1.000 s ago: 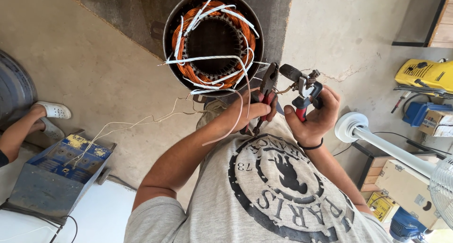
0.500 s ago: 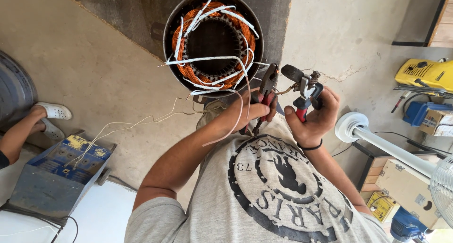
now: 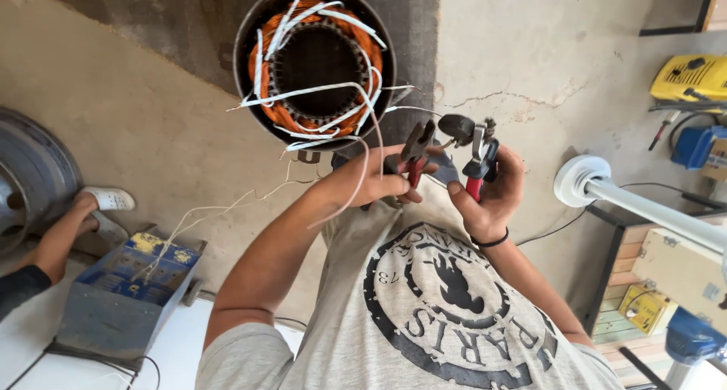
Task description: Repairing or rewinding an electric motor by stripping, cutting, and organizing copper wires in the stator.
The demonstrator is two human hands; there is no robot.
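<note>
2 hands: both were raised in front of a grey printed shirt [image 3: 454, 314].
Left hand [image 3: 379, 182]: fingers curled tight on red-handled pliers [image 3: 415, 151]; a white wire [image 3: 356, 185] crossed its wrist.
Right hand [image 3: 492, 189]: fingers clenched on a red-and-black hand tool [image 3: 477, 151] with dark metal jaws.
Stator [image 3: 314, 60]: round dark steel shell just beyond the hands, ribbed core, glossy orange copper windings, white sleeved leads.
Floor [image 3: 136, 117]: rough concrete.

Right hand [image 3: 492, 182] tilted its red-handled tool [image 3: 478, 157] slightly.
</note>
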